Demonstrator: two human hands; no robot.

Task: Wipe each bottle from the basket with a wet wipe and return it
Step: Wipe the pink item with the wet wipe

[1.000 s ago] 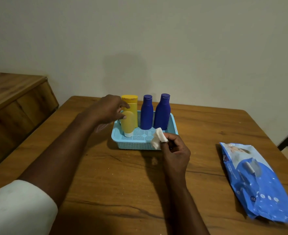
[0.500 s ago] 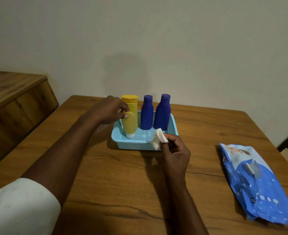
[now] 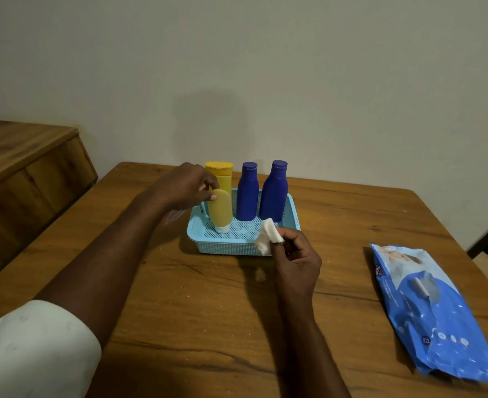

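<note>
A light blue perforated basket (image 3: pixel 225 246) sits on the wooden table. In it stand a tall yellow bottle (image 3: pixel 221 175), a small yellow tube (image 3: pixel 220 209) resting cap-down, and two dark blue bottles (image 3: pixel 247 192) (image 3: pixel 274 192). My left hand (image 3: pixel 184 186) pinches the top of the small yellow tube at the basket's left end. My right hand (image 3: pixel 295 257) hovers at the basket's front right corner, gripping a folded white wet wipe (image 3: pixel 268 237).
A blue wet wipe pack (image 3: pixel 432 311) lies flat on the table's right side. A wooden cabinet (image 3: pixel 21 173) stands to the left, lower than the wall behind. Bare wood stretches in front of the basket.
The small yellow tube has settled a little deeper and more upright in the basket under my left hand. My right hand with the wipe has barely shifted.
</note>
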